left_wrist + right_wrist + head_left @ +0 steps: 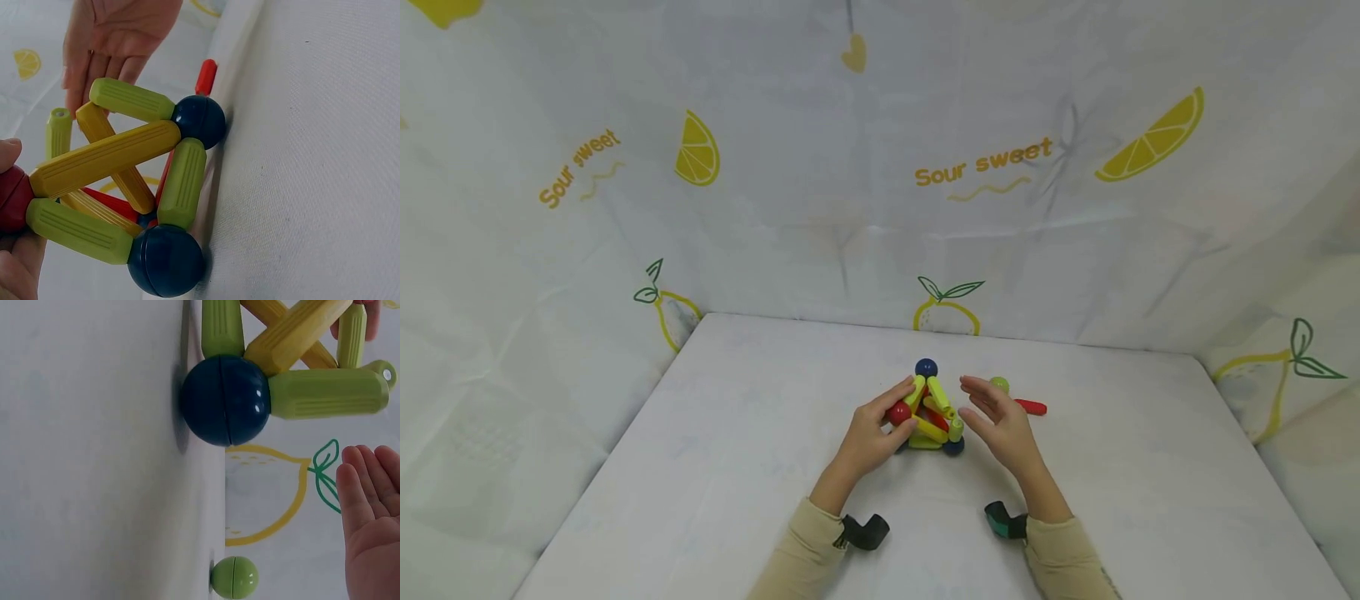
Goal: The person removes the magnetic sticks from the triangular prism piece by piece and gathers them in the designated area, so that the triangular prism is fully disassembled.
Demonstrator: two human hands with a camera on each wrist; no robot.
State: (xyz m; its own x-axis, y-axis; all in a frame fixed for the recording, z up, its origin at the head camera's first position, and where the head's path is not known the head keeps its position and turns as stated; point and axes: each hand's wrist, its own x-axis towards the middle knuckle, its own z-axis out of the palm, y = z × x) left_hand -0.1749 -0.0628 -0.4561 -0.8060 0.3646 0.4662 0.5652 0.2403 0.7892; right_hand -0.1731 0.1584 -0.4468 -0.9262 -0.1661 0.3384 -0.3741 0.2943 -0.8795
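Nearest: two beige sleeves, cloth, with a black bent piece beside each cuff; the right-hand one carries a green patch. Left hand: thumb and fingers curled about a red ball on the left side of a rod-and-ball structure. Right hand: fingers extended, thumb apart, palm turned to the structure, nothing held; it sits just right of it without contact.

Structure rests mid-counter, between the hands. Rods yellow-green, yellow and red, straight, faceted, with fine lengthwise grooves. Balls smooth, glossy, each seamed around the middle. Near right, a dark blue ball sits on the counter; one yellow-green rod rises from it. A second blue ball marks the far side. A yellow rod slants from the near-right ball up toward the red one.

Right of the right hand: a loose red rod; slightly farther off, a light green ball.

Counter: white, fine woven texture. Behind and at both sides hangs white, creased fabric printed with lemons, yellow slices and orange "Sour sweet" lettering.
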